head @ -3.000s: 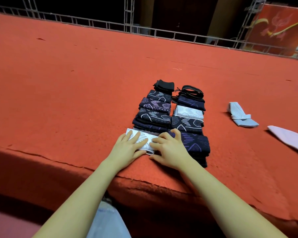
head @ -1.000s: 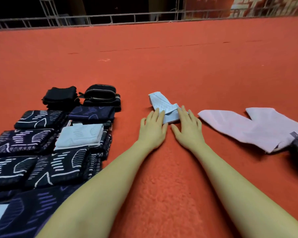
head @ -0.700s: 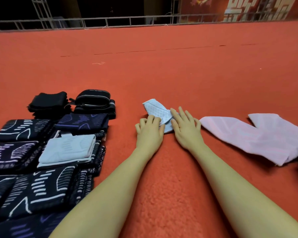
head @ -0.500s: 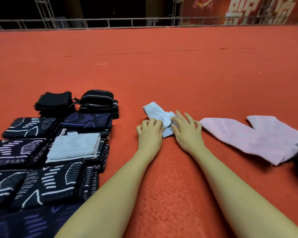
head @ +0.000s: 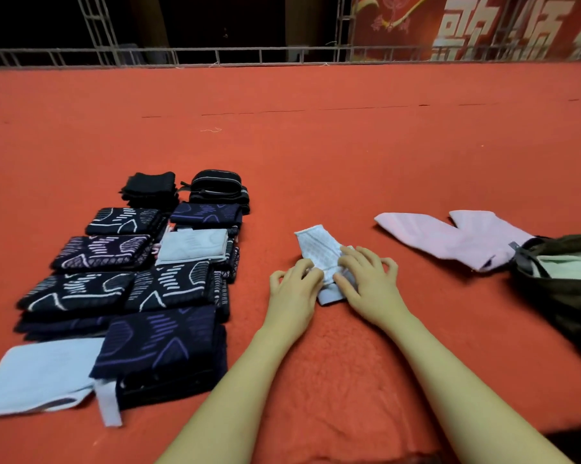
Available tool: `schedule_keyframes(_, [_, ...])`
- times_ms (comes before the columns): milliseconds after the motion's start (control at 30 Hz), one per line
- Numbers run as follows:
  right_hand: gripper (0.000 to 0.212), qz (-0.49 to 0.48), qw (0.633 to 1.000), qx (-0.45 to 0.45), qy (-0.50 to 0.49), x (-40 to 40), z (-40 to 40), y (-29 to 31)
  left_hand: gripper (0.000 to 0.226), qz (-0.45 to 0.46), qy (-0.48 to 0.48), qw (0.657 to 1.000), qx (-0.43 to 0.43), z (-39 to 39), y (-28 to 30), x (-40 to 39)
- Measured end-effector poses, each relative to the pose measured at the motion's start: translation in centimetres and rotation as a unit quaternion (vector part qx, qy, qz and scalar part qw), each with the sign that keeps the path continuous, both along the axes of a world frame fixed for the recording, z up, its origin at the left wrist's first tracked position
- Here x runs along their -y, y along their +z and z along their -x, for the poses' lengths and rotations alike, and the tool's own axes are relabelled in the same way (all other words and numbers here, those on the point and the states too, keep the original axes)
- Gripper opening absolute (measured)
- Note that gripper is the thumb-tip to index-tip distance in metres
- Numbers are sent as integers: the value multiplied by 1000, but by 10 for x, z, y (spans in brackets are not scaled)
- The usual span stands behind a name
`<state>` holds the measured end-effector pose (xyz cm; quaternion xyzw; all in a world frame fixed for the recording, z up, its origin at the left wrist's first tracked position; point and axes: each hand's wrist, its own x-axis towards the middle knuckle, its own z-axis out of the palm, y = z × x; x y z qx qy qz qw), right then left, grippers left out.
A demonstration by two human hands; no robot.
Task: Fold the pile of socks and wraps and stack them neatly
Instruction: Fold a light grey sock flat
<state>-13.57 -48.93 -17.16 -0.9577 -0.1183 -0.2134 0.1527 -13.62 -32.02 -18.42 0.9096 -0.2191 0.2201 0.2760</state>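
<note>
A pale blue sock (head: pixel 319 251) lies on the red carpet (head: pixel 316 145) in the middle. My left hand (head: pixel 294 291) grips its near left edge with curled fingers. My right hand (head: pixel 366 279) holds its right side, fingers bent over the fabric. Left of my hands stand two rows of folded dark patterned socks (head: pixel 142 286), with a folded pale sock (head: pixel 193 246) among them and a light blue one (head: pixel 38 376) at the near end. A pink sock pair (head: pixel 456 237) lies flat to the right.
A dark bag (head: pixel 563 279) with pale cloth inside sits at the right edge. Black folded wraps (head: pixel 215 187) head the rows. A metal railing (head: pixel 215 56) runs along the carpet's far edge. The carpet's near edge drops off below my arms.
My hands left the stack and moved right to the pale blue sock. Since half a second ago both hands have drawn the sock nearer, fingers curling more onto it.
</note>
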Motion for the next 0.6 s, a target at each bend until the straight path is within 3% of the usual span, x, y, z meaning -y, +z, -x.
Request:
schedule_keyframes(100, [27, 20, 996, 89, 8, -6, 25, 10, 30, 19, 28, 999, 11, 22, 6, -7])
schedule_keyframes(200, [26, 6, 983, 181, 32, -14, 45, 19, 18, 81, 63, 994, 25, 34, 15, -12])
schedule_keyframes(300, [26, -76, 975, 209, 21, -23, 56, 30, 16, 84, 18, 995, 43, 42, 25, -21])
schedule_keyframes(367, [39, -130, 979, 156, -12, -27, 55, 39, 17, 62, -14, 997, 47, 47, 29, -27])
schedule_keyframes(467, [91, -129, 991, -18, -30, -28, 47, 47, 17, 46, -26, 997, 57, 54, 31, -35])
schedule_keyframes(500, [99, -131, 989, -69, -27, -29, 45, 48, 19, 35, -32, 997, 66, 55, 32, -37])
schedule_keyframes(533, [98, -146, 984, -100, -25, -28, 44, 47, 20, 23, -38, 996, 77, 57, 33, -38])
schedule_keyframes(600, [76, -186, 977, -97, -29, -28, 46, 48, 20, 14, -45, 994, 95, 59, 34, -40])
